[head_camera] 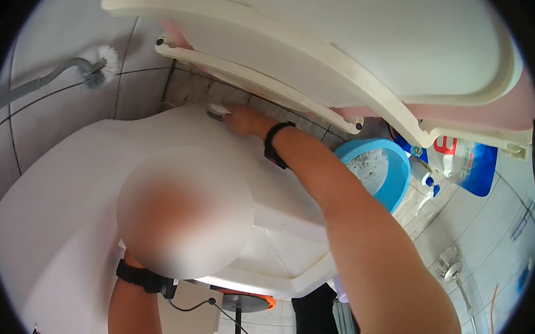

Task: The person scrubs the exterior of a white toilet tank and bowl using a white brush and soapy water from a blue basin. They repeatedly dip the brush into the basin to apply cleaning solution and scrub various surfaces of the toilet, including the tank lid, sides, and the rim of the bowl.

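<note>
Against the far edge of a large, smooth white moulded fixture (268, 185), my right hand (247, 119) grips a small white-and-grey scrubber (218, 110). The scrubber touches or nearly touches the fixture's surface. My left hand (174, 208) is over the middle of the same fixture, but a round blur covers it; its fingers and anything in them cannot be made out. Black bands are on both wrists, and a cable (191, 307) runs from the left one. Right of my right forearm stands a light-blue basin (397, 174) containing foamy water (369, 168).
Overhead leans a cream-and-pink plastic piece (363, 85) with black-tipped ends. A grey-handled toilet brush (101, 69) is by the left tiled wall. Beyond the basin are a blue-and-white pouch (469, 165) and a bottle (424, 172). A long-handled brush (450, 266) is at right.
</note>
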{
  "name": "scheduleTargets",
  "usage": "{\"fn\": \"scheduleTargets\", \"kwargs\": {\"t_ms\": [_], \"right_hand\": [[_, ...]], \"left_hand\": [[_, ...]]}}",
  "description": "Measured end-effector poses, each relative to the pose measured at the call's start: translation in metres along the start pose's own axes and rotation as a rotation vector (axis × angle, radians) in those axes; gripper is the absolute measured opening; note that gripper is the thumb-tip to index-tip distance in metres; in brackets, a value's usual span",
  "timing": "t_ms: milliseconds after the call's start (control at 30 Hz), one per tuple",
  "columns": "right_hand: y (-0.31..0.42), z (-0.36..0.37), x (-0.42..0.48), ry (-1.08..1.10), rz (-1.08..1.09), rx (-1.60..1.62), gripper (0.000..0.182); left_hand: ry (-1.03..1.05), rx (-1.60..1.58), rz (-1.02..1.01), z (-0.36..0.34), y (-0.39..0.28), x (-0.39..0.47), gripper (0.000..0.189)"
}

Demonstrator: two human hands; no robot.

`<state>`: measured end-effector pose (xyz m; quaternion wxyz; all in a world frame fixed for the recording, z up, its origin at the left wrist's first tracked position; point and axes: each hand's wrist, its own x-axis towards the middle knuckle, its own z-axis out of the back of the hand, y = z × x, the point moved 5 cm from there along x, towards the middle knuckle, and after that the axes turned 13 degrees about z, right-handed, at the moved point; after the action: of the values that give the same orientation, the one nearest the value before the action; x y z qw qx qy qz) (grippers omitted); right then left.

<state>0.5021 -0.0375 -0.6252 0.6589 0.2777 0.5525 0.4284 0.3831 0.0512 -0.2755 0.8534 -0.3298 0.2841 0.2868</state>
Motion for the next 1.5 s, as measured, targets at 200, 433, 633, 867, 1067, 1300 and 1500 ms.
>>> {"fn": "scheduleTargets", "kwargs": {"t_ms": [200,433,633,867,1067,1300,1500], "right_hand": [[-0.07,0.011,-0.135,0.066,-0.04,-0.052,0.056],[-0.041,0.015,-0.091,0.125,0.024,-0.076,0.053],[0.007,-0.014,-0.012,0.022,-0.034,0.09,0.052],[-0.047,0.015,-0.141,0.105,-0.076,-0.035,0.056],[-0.005,0.001,-0.039,0.034,-0.045,0.041,0.051],[-0.024,0.007,-0.125,0.082,0.069,0.009,0.048],[-0.015,0.016,-0.075,0.154,0.009,-0.06,0.05]], "left_hand": [[-0.017,-0.01,-0.005,0.0,0.007,0.006,0.033],[0.026,0.009,0.074,0.003,-0.004,-0.003,0.032],[0.051,-0.005,0.111,-0.001,-0.004,-0.001,0.032],[0.104,-0.047,0.129,-0.002,0.0,0.01,0.032],[0.115,-0.025,0.198,0.004,-0.009,0.001,0.033],[0.146,-0.066,0.284,0.002,0.003,-0.005,0.033],[0.189,-0.068,0.327,0.004,-0.005,0.0,0.033]]}}
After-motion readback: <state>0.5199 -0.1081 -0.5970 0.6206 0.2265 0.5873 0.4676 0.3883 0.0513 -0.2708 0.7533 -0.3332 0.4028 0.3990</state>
